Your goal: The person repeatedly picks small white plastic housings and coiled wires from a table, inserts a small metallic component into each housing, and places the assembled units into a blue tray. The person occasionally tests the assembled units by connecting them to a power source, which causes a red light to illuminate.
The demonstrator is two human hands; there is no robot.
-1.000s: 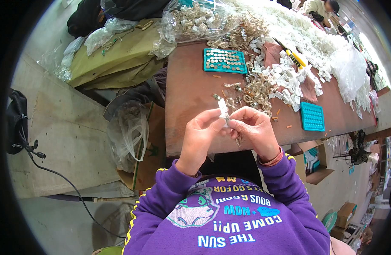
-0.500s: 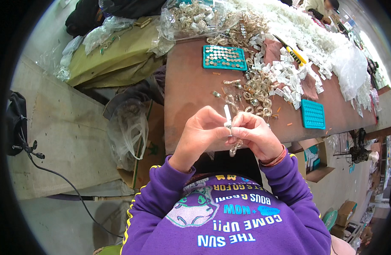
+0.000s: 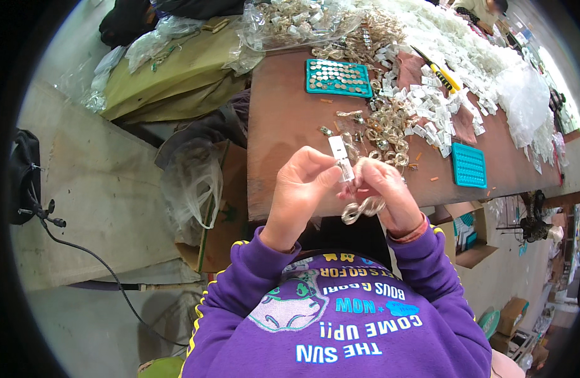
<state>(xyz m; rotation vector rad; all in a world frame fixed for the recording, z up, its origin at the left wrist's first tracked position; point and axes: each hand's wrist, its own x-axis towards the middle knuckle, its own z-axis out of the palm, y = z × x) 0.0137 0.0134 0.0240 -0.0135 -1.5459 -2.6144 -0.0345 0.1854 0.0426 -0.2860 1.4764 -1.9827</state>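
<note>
Brown tabletop (image 3: 280, 120) bears coiled wires (image 3: 391, 123) beyond the left hand's (image 3: 301, 192) white piece (image 3: 338, 150).

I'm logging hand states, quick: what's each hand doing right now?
Left hand: closed, pinching a small white rectangular plastic case.
Right hand: closed, apparently holding a pale looped wire coil; exact grip hidden.

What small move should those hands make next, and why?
Perhaps hold the white casing steady with the left hand and nudge its lower end with the right hand: the left pinches the casing, and the right sits beside that end, with a coiled cord below.
</note>
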